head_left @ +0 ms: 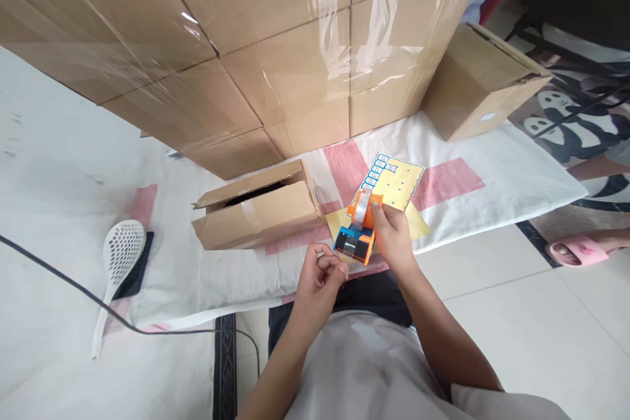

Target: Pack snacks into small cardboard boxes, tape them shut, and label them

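The right hand (394,236) reaches in from the right, forearm angled up and inward, fingers closed round one orange-and-blue tape dispenser (355,228) above the near edge of the cloth (497,203). The left hand (319,274) is raised just beside the dispenser's lower end, fingers curled, thumb and forefinger nearly meeting; they may be pinching tape, but the view is too poor to tell.

Beneath the dispenser lies yellow printed paper (401,177), partly covered. One small carton (258,213) sits left of it, flaps slightly raised. Behind, a wall of tape-wrapped cartons (290,72) blocks the far side. One open carton (487,88) stands right; one white slotted spoon (124,252) lies far left.
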Action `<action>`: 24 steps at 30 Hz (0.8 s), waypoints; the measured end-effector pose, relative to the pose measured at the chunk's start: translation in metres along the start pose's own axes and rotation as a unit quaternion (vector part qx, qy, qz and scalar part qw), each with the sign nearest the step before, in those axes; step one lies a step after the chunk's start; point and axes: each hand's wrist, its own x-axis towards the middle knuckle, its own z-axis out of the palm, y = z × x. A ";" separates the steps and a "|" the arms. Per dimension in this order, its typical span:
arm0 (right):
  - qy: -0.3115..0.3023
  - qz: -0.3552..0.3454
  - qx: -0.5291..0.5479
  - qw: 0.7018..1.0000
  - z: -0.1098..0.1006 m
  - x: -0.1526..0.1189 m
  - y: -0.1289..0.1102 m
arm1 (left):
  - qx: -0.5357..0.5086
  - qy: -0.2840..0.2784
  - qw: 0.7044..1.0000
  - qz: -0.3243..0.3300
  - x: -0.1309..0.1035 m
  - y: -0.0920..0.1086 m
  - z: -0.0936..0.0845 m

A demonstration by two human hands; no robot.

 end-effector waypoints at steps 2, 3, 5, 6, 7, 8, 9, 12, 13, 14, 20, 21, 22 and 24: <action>-0.009 0.018 0.027 0.999 0.000 -0.002 -0.004 | 0.000 0.004 1.000 0.019 0.001 -0.005 0.001; -0.009 0.026 0.040 0.999 0.000 -0.004 -0.007 | 0.006 0.010 0.999 0.034 0.002 -0.008 0.001; -0.019 0.051 0.074 0.996 -0.001 -0.008 -0.016 | 0.040 0.021 0.997 0.063 0.007 -0.018 0.001; -0.025 0.066 0.097 0.993 -0.003 -0.010 -0.022 | 0.062 0.021 0.995 0.072 0.009 -0.024 0.000; -0.028 0.080 0.123 0.989 -0.005 -0.011 -0.029 | 0.081 0.018 0.994 0.077 0.011 -0.029 -0.001; -0.030 0.087 0.145 0.985 -0.009 -0.012 -0.037 | 0.093 0.013 0.993 0.076 0.013 -0.034 -0.002; -0.023 0.082 0.161 0.983 -0.013 -0.012 -0.044 | 0.096 0.009 0.992 0.075 0.014 -0.038 -0.004; 0.072 -0.003 0.143 0.987 -0.024 0.002 -0.061 | 0.063 0.015 0.993 0.099 0.013 -0.039 -0.009; 0.114 -0.042 0.113 0.986 -0.026 0.012 -0.062 | 0.050 0.020 0.992 0.113 0.013 -0.036 -0.010; 0.154 -0.080 0.071 0.982 -0.026 0.025 -0.062 | 0.039 0.024 0.991 0.125 0.013 -0.033 -0.012; 0.132 -0.133 -0.243 0.952 0.023 0.122 -0.041 | 0.004 0.034 0.986 0.160 0.019 -0.017 -0.017; 0.100 -0.116 -0.265 0.952 0.034 0.135 -0.038 | 0.003 0.037 0.986 0.165 0.020 -0.016 -0.018; 0.067 -0.100 -0.276 0.953 0.044 0.144 -0.036 | 0.003 0.038 0.985 0.167 0.020 -0.015 -0.018; 0.017 -0.088 -0.278 0.956 0.053 0.148 -0.034 | 0.004 0.041 0.985 0.167 0.021 -0.013 -0.020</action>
